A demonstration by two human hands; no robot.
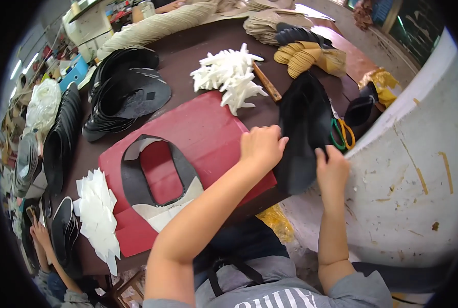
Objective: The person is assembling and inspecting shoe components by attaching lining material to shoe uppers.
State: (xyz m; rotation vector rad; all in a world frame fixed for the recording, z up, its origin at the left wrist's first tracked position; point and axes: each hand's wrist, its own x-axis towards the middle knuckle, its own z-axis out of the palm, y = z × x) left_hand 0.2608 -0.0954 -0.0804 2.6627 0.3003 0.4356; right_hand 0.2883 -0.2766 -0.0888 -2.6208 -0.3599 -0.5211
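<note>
**A:** So what am I looking at on your feed? Start with the big stuff.

**B:** Biggest is the dark brown table (198,46), filling the middle and upper left of the frame. On it, centre-left, lies a red cutting mat (208,128) with a black U-shaped leather piece (129,179) lying flat on top, a pale lining (162,213) peeking out beneath it. Upper left there are stacks of black cut pieces (121,97).

**A:** And the hands?

**B:** Both are on a stack of black material (303,128), right of centre, sitting at the table's right edge just beside the mat. Left hand (262,146) has its fingers curled together, gripping the stack's left edge. Right hand (331,167) has the lower right edge pinched between thumb and fingers, as far as I can see.

**A:** Smaller bits?

**B:** White plastic pieces (231,77) piled top centre, more white cut shapes (98,215) at lower left. Tan insoles (298,56) fanned out at upper right. Scissors with green and orange handles (342,133) touch the stack's right side. Someone else's hand (39,233) shows at far lower left.
</note>
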